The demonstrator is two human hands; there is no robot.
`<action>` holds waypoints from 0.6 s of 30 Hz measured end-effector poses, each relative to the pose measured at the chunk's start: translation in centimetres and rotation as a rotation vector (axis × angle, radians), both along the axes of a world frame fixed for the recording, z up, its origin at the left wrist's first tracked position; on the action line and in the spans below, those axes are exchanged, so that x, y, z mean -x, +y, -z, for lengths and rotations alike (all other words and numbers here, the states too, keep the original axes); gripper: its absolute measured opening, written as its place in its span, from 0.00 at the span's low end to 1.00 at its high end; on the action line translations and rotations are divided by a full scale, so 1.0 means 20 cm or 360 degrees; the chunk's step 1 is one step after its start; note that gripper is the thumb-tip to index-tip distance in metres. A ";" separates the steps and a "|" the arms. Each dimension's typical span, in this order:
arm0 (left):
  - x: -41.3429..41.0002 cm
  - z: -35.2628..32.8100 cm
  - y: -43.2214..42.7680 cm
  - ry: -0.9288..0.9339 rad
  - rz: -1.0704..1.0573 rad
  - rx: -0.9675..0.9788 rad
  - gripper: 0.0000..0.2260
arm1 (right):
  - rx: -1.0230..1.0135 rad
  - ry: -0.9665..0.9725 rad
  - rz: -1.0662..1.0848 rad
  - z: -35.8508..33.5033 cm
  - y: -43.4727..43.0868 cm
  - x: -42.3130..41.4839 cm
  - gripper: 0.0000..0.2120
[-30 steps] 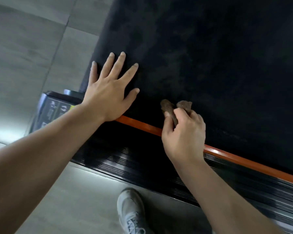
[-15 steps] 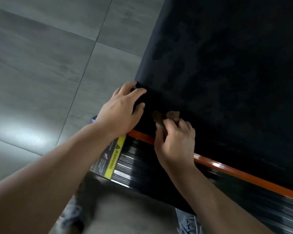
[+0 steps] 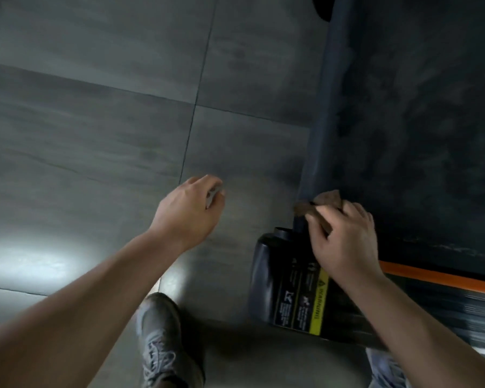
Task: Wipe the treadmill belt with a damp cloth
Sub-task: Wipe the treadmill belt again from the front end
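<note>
The black treadmill belt [image 3: 420,121] fills the right of the view and shows smeared wipe marks. Its rounded rear end [image 3: 319,135] runs up the frame. My right hand [image 3: 345,242] is shut on a small brown cloth [image 3: 326,201] and presses it at the belt's rear corner, just above the black end cap. My left hand [image 3: 189,211] hovers over the floor, off the treadmill, fingers curled loosely; whether it holds anything I cannot make out.
A black end cap [image 3: 289,289] with a yellow warning label sits at the treadmill's corner. An orange stripe [image 3: 443,277] and ribbed side rail [image 3: 459,312] run right. Grey floor tiles [image 3: 109,121] spread left. My grey shoe [image 3: 160,340] stands near the bottom.
The view has swung left. My left hand has come off the belt's corner and now hangs over the floor. My right hand has slid the cloth to the belt's rear corner.
</note>
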State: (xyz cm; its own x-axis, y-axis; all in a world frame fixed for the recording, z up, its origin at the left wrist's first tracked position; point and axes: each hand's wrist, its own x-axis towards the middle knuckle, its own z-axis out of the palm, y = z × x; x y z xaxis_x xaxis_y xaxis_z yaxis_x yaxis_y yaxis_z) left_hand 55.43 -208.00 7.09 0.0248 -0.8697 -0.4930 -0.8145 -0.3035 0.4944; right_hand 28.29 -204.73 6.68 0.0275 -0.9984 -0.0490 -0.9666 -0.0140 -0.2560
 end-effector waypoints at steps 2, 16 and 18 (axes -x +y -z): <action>-0.09 -0.05 0.00 0.0014 0.0039 -0.0020 0.11 | 0.0014 -0.0065 0.0108 -0.06 0.00 -0.02 0.07; -0.68 -0.57 -0.37 -0.0097 0.0198 0.0134 0.16 | -0.0176 -0.0554 0.0063 -0.59 -0.39 -0.78 0.10; -0.73 -0.66 -0.47 -0.0087 0.0196 0.0172 0.19 | -0.0233 -0.0545 0.0050 -0.67 -0.44 -0.82 0.11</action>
State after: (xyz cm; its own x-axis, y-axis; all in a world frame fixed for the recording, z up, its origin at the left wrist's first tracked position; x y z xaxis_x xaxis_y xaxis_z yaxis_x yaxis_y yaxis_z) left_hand 70.10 -217.47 20.29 -0.0606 -0.9156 -0.3975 -0.8689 -0.1476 0.4725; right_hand 44.72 -213.45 20.08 0.0368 -0.9821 -0.1847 -0.8239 0.0748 -0.5617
